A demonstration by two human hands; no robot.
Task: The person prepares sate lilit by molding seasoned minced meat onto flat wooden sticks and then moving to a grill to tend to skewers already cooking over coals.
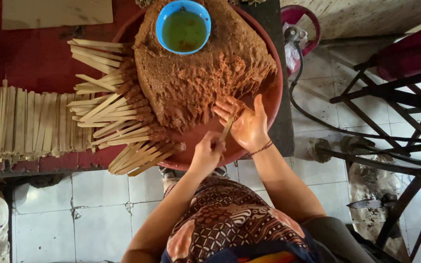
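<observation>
Across the counter (35, 53), red on top, sits a wide red tray (275, 92) heaped with a big brown mound of minced paste (196, 73); a blue bowl (183, 25) of greenish liquid rests on the heap's top. Left of the tray, a flat row of bare sticks (25, 124); along the tray's left rim, a fan of finished skewers (118, 122), paste ends inward, bare handles outward.

At the tray's near edge, right hand (245, 124) lies open, palm up, smeared with paste, fingers spread and touching the foot of the mound, cupping a little paste under the stick's tip. Left hand (207, 153) closed in a pinch on the lower end of a flat wooden stick (226, 129).

Stick tilted, long axis running from the left hand near the body up and to the right, tip pointing into the right palm, toward the mound.

To do this well, probably: keep the stick steady along the palm, press paste evenly round the upper part, turn slowly, leave the handle bare, wet the palm so nothing clings.
</observation>
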